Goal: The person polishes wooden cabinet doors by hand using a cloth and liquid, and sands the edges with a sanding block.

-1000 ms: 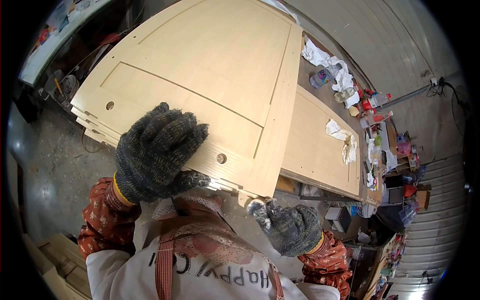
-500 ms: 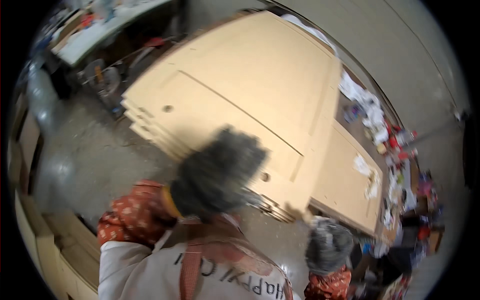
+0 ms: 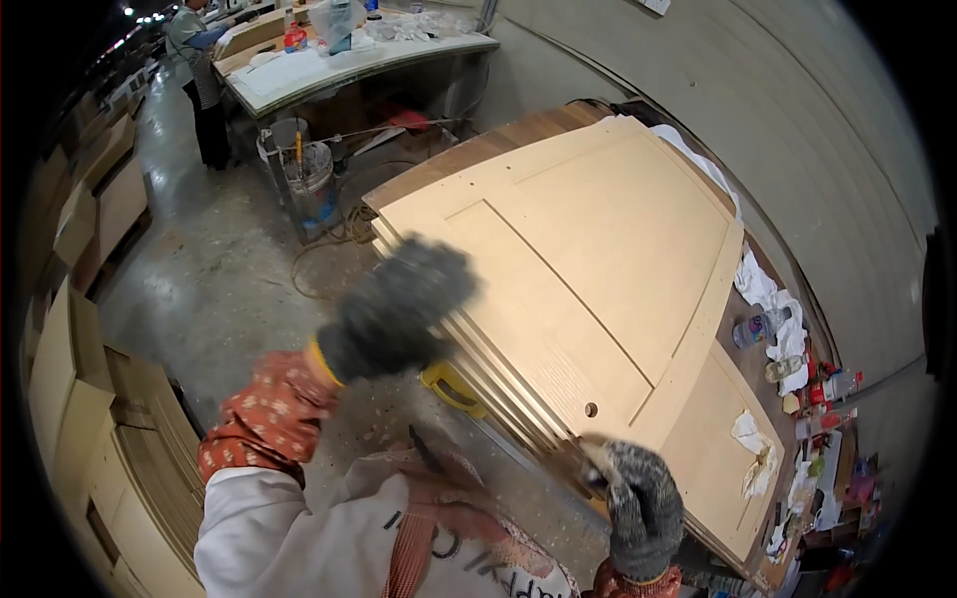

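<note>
A stack of pale wooden panels [image 3: 588,259] lies on the workbench, its top panel marked with grooves and a round hole near the close corner. My left hand [image 3: 399,309], in a dark grey glove, hovers at the stack's left edge. Motion blurs it, but its fingers look stretched out, with nothing seen in them. My right hand [image 3: 646,508], gloved in speckled grey, is at the near corner of the stack. Its thumb and fingers are closed round a small tan piece [image 3: 598,458] whose kind I cannot make out.
A second panel [image 3: 728,448] with crumpled paper lies to the right. Bottles [image 3: 763,327] and white rags line the bench's far edge. Buckets [image 3: 309,179] stand under a white table [image 3: 349,60]. Cabinet parts [image 3: 140,478] lean at left; a person [image 3: 199,80] stands farther back.
The view has shifted, showing more of the room at upper left. Relative to the panels, my left hand has moved away along the left edge; my right hand is now by the near corner.
</note>
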